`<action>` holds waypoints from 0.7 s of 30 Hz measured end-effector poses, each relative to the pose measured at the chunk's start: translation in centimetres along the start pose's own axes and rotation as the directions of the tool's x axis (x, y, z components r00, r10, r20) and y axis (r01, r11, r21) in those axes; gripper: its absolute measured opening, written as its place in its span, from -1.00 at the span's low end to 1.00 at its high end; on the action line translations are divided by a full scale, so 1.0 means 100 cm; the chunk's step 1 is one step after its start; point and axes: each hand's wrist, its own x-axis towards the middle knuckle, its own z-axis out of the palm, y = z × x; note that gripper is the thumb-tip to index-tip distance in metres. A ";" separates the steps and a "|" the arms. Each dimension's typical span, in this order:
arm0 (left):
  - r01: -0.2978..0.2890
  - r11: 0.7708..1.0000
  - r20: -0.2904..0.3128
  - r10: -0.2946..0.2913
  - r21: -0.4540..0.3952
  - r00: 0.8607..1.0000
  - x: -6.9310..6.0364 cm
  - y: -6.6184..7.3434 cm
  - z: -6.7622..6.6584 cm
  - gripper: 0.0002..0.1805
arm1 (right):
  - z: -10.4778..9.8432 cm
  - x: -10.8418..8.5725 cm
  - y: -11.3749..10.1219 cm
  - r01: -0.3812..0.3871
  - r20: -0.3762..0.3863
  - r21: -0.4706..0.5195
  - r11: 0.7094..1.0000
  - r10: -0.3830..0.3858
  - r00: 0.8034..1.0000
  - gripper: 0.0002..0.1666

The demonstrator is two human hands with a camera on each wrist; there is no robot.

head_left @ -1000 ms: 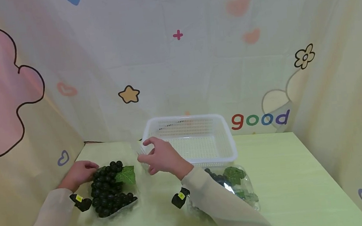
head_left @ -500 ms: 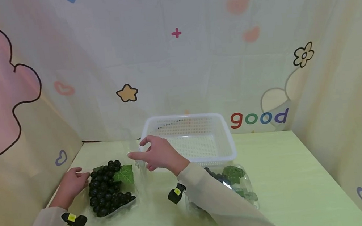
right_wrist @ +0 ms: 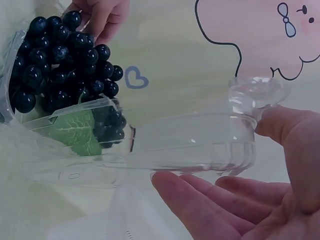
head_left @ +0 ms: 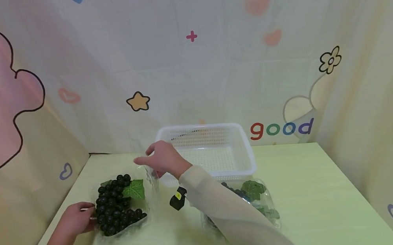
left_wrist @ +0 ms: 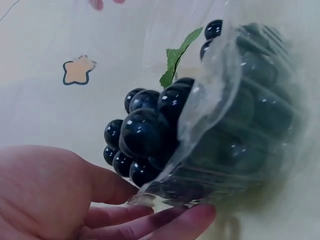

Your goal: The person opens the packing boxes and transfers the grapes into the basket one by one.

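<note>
A bunch of dark grapes (head_left: 110,209) with a green leaf (head_left: 135,189) lies in a clear plastic clamshell box (head_left: 132,225) on the left of the table. My left hand (head_left: 76,220) is at the box's left side; in the left wrist view its thumb and fingers pinch the clear rim (left_wrist: 212,95). My right hand (head_left: 164,159) holds the raised clear lid (right_wrist: 195,142), thumb on one side and fingers on the other. The lid stands up along the box's right side, and its outline is faint in the head view.
Behind and right of the box stands a white perforated basket (head_left: 248,149). In front of the basket lies a second clear box (head_left: 273,206) with grapes and leaves, partly hidden by my right sleeve. A printed curtain (head_left: 227,76) surrounds the pale table (head_left: 316,190).
My left hand has moved from the box's back left corner toward me, along its left side. The right hand has shifted slightly left and away with the lid. The grapes stay in place.
</note>
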 end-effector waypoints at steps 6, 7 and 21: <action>-0.035 0.999 0.007 0.035 0.019 0.999 0.007 -0.001 -0.009 -0.50 | 0.002 -0.004 0.007 -0.009 0.002 0.084 0.996 0.009 1.000 -0.32; -0.039 0.999 0.013 0.039 0.021 0.999 0.008 -0.001 -0.011 -0.51 | 0.002 -0.006 0.009 -0.010 0.000 0.099 0.995 0.010 1.000 -0.34; -0.075 0.991 0.072 0.067 0.111 0.995 0.018 0.003 -0.033 -0.54 | 0.009 -0.033 0.037 -0.048 0.042 0.400 0.915 0.034 0.999 -0.50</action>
